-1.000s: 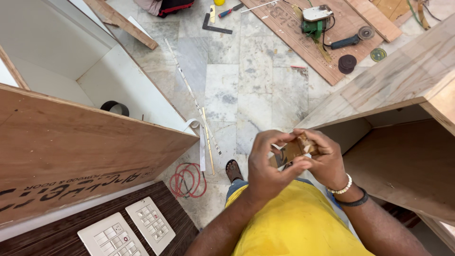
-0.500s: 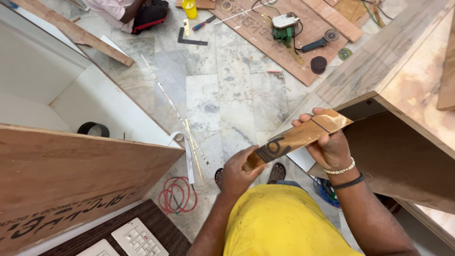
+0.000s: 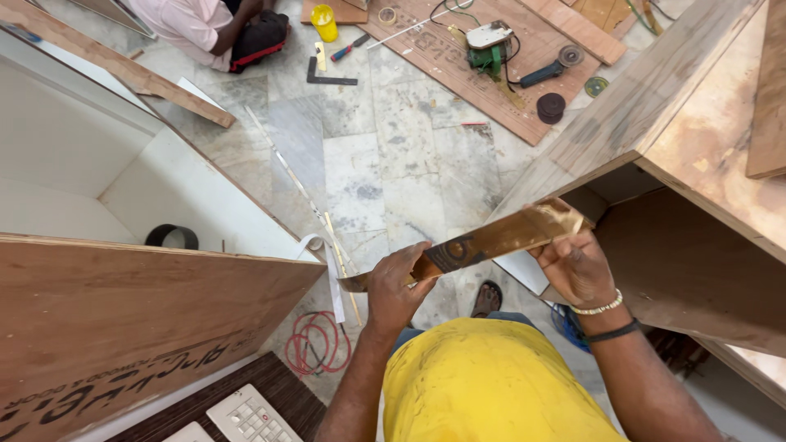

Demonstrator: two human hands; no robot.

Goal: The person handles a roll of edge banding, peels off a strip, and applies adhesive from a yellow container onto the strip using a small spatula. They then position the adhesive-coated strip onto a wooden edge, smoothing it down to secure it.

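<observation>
Head view shows two hands, left (image 3: 395, 288) and right (image 3: 575, 266), grasping one brown strip (image 3: 491, 241).

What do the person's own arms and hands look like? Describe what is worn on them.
Both forearms are bare, with no sleeves reaching them and no gloves. The left hand wears nothing on hand or wrist. The right hand has a white beaded bracelet at the wrist and a thin dark band just below it. The shirt is yellow.
</observation>
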